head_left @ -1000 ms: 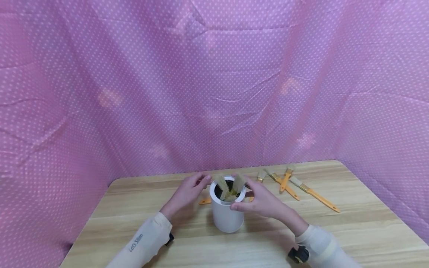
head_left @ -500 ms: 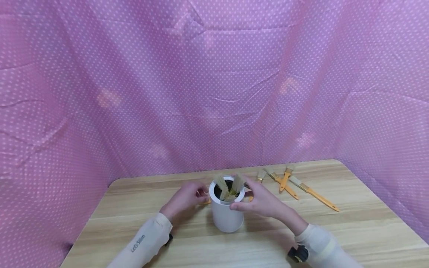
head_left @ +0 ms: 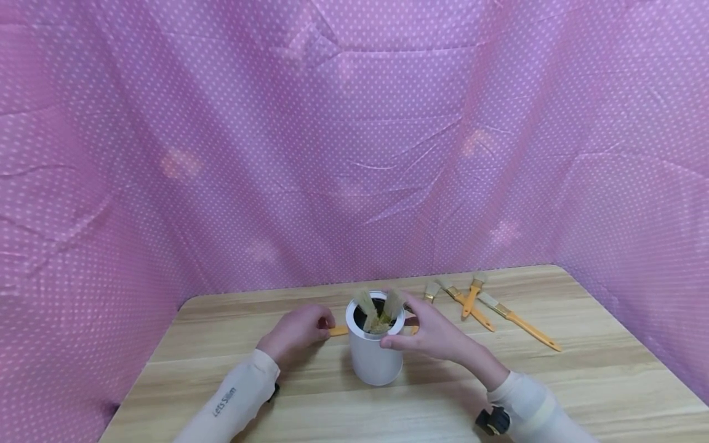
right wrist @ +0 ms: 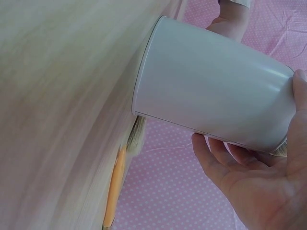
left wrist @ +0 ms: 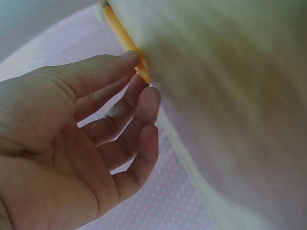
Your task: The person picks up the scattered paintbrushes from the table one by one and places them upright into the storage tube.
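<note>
A white can (head_left: 376, 363) stands upright on the table, with several paintbrushes (head_left: 366, 306) in it, bristles up. My right hand (head_left: 434, 332) grips the can near its rim from the right side, thumb in front; the right wrist view shows its fingers spread along the can's wall. Left of the can, my left hand (head_left: 299, 329) pinches the end of an orange paintbrush handle (head_left: 338, 331) between thumb and fingers. In the left wrist view the thumb presses on that handle (left wrist: 120, 29), and the other fingers curve below it. The can hides the rest of this brush in the head view.
Several loose paintbrushes lie at the back right of the wooden table (head_left: 266, 406), two of them crossed (head_left: 471, 301), one long brush (head_left: 526, 326) slanting toward the front. A brush with pale bristles (head_left: 431, 290) lies just behind my right hand. Pink dotted cloth (head_left: 354, 154) surrounds the table.
My left hand has come down and left from beside the can's rim to the end of the orange handle and taken hold of it. The right hand and can have stayed put.
</note>
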A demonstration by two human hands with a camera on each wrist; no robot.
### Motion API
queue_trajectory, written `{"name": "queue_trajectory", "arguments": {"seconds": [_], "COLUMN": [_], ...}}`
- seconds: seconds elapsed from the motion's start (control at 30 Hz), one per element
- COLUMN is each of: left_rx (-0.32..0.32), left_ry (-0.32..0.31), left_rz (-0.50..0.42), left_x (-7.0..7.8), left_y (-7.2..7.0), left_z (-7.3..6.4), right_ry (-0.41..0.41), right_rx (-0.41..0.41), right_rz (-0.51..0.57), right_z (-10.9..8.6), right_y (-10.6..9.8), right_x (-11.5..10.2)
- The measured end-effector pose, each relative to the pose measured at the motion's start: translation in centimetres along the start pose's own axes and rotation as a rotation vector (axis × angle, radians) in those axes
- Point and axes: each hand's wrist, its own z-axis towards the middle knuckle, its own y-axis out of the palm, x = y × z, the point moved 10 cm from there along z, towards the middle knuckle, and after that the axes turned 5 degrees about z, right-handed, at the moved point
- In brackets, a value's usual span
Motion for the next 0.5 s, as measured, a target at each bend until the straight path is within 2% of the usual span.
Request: {"name": "queue_trajectory", "arguments": {"seconds": [0.17, 0.3, 0.5], "left_rx": [0.007, -0.012, -0.092], "left_ry": [-0.031, -0.067, -0.167], "left_rz": [0.047, 0.073, 0.085], "left_x": [-1.8, -3.3, -5.7], "left_y": [-1.1, -1.7, -2.2], "left_z": [-0.1, -0.1, -0.8], "right_ry": [-0.007, -0.007, -0.002], "right_rx": [-0.001, -0.002, 0.002], "right_rz": [-0.008, -0.010, -0.010], "right_z": [0.0, 0.1, 0.0], "right_y": [0.0, 0.0, 0.0], "right_x": [0.0, 0.0, 0.1]}}
